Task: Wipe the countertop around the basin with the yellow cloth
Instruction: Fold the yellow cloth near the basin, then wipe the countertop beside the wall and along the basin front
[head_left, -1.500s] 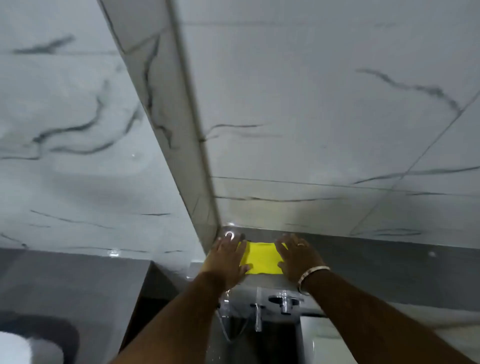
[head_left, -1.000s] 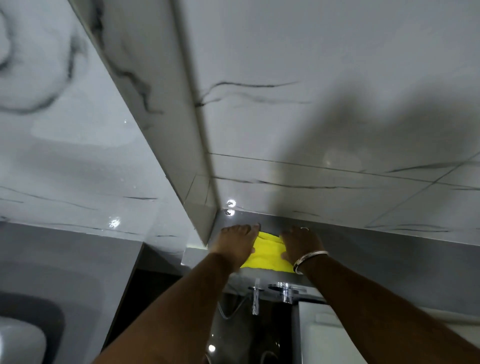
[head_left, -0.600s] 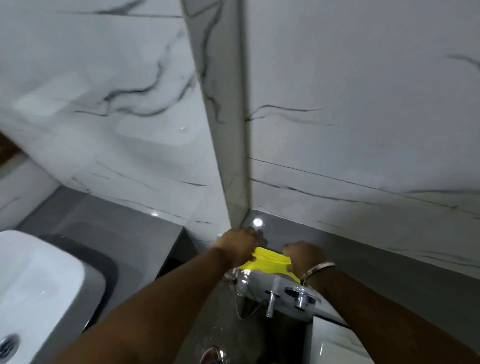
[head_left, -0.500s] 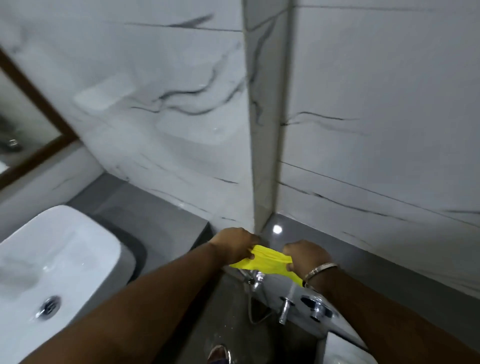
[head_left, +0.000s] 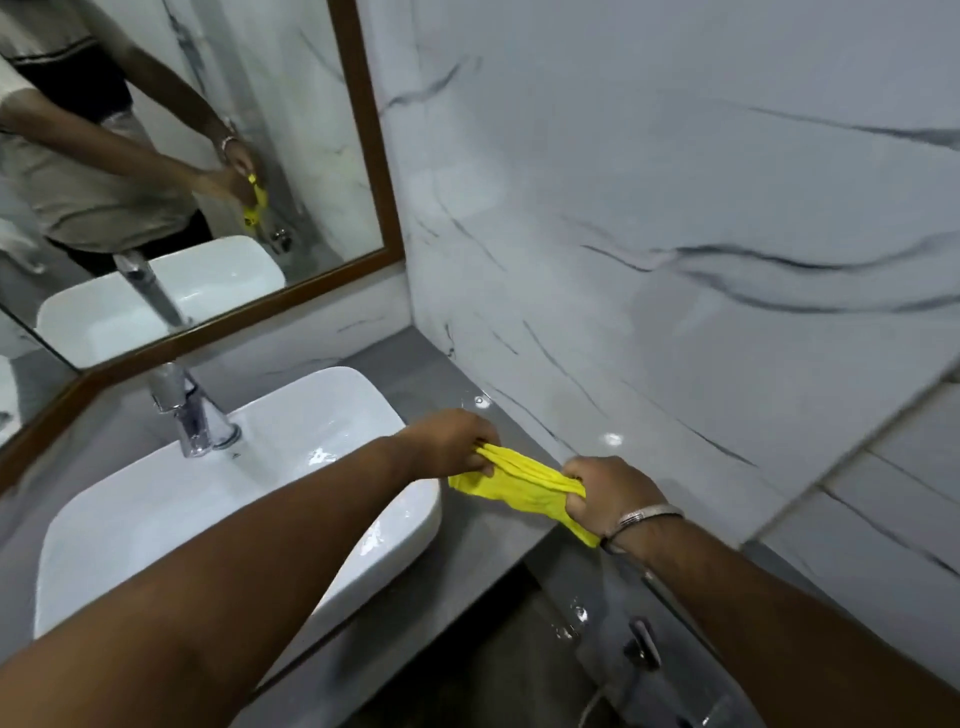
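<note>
The yellow cloth (head_left: 519, 480) is bunched and stretched between both hands, held in the air over the right end of the grey countertop (head_left: 483, 540). My left hand (head_left: 457, 439) grips its left end just past the right rim of the white basin (head_left: 249, 478). My right hand (head_left: 608, 491), with a metal bangle on the wrist, grips the right end close to the marble side wall. The cloth's lower tail hangs below my right fist.
A chrome tap (head_left: 195, 415) stands at the basin's back. A wood-framed mirror (head_left: 197, 171) hangs behind it. The marble wall (head_left: 649, 234) closes the counter's right side. Below the counter edge, chrome valve fittings (head_left: 641, 644) sit on a lower ledge.
The cloth has been lifted off the ledge by the valves, gathered into both fists, and carried left to the counter beside the basin. The view has swung left onto basin and mirror.
</note>
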